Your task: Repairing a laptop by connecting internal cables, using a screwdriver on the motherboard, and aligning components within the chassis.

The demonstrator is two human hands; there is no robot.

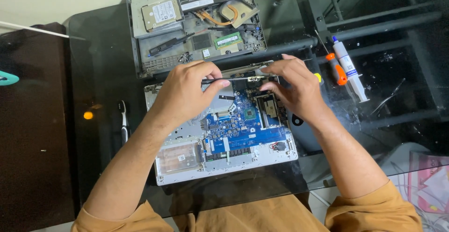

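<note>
We are pinching a thin, stiff metal strip [243, 78] by its ends, left hand [184, 92] and right hand [294, 87] both closed on it, over the fragile laptop board [238, 124].

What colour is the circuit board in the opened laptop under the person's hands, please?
The circuit board is blue, seen best in the head view.

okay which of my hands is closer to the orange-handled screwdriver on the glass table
Right. Your right hand sits just left of the orange-handled screwdriver, almost beside it. Your left hand is farther off, across the open laptop's blue circuit board.
</note>
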